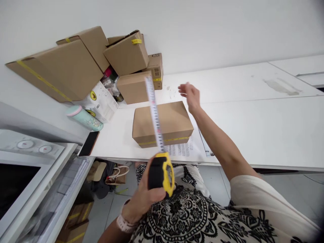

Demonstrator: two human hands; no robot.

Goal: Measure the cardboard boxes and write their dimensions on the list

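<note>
My left hand [144,199] is wrapped round a yellow and black tape measure [162,173], in front of the table edge. Its white blade [155,118] sticks out away from me, passing above a closed cardboard box [172,118] sealed with yellow tape. The blade's far end is slightly blurred. Beyond the box's right back corner, my right hand [191,96] hovers with its fingers stretched out and nothing in them. Under the box lies a printed sheet [181,149], partly covered.
Several cardboard boxes [126,52] are stacked at the back left against the wall. A mint-green bottle [84,117], a white avocado-print carton [105,104] and a dark phone [89,143] lie at the left. A microwave [22,168] stands lower left. The white table [253,128] extends right.
</note>
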